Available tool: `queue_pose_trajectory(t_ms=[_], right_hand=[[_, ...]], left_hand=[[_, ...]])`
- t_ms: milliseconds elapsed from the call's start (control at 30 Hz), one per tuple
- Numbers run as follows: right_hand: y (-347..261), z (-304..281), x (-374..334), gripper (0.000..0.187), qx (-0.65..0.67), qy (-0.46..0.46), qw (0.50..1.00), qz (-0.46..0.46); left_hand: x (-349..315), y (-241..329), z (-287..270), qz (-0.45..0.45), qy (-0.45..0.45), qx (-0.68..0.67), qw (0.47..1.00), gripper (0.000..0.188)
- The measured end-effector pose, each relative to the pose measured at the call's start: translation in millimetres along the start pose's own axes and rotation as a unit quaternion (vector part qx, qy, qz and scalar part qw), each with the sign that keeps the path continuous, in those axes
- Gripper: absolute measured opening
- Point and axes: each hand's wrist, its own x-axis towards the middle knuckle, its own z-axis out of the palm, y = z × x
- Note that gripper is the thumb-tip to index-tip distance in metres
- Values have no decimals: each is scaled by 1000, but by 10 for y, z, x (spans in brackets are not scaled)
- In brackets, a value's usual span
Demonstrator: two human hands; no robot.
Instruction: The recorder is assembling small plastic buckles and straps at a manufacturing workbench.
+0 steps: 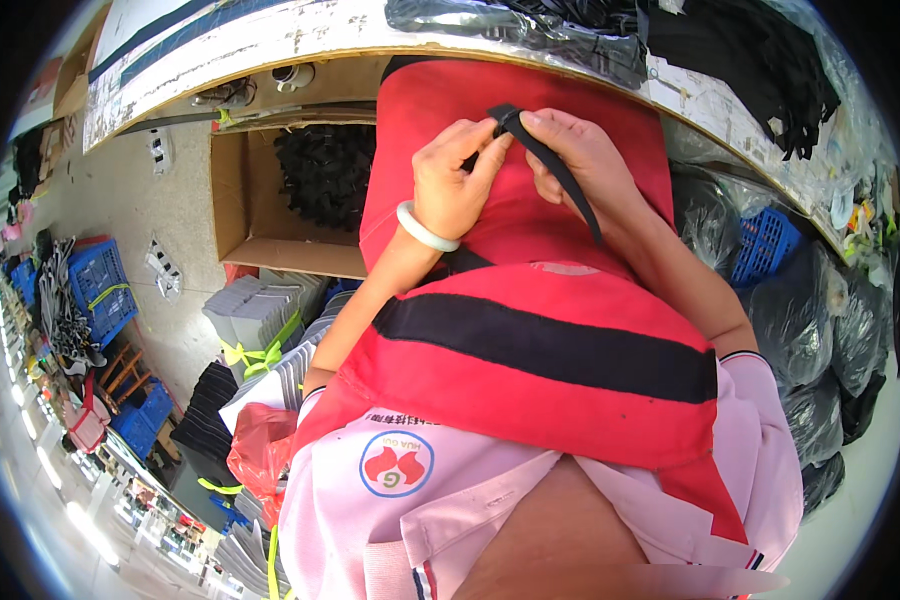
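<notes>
Both my hands meet over a red apron with a black stripe (530, 345) that covers my lap. My left hand (458, 178), with a pale bangle on its wrist, pinches the top end of a narrow black strap (560, 175). My right hand (582, 155) pinches the same end from the other side. The strap hangs down and to the right across my right wrist. The strap's folded tip sticks up between my fingertips.
An open cardboard box (245, 215) holding a dark pile of black pieces stands at left under a worn table edge (270, 45). Black straps lie on the table top. Black plastic bags (820, 330) and a blue crate (765, 245) are at right. Bundled grey stacks and blue crates sit at lower left.
</notes>
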Motion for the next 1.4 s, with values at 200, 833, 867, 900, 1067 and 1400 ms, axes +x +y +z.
queue_pose_trajectory(t_ms=[200,833,867,900,1067,1400], right_hand=[[28,-132,95,23,-41,2,998,-48],[-209,-15,-197,17,-342,22,932,-121],[-210,-8,-201,17,-347,23,932,-104],[-206,-3,-204,17,-351,24,932,-87],[-156,-84,-97,17,-309,11,951,5],[-60,-145,-10,19,-171,-18,984,-37]], left_hand=[[9,-118,-34,121,-18,74,990,18],[66,73,-40,-225,16,-263,938,20],[52,76,-43,-226,16,-263,938,20],[30,83,-48,-227,14,-248,942,19],[13,100,-26,-226,15,-218,949,16],[-80,98,-72,-74,8,-167,983,14]])
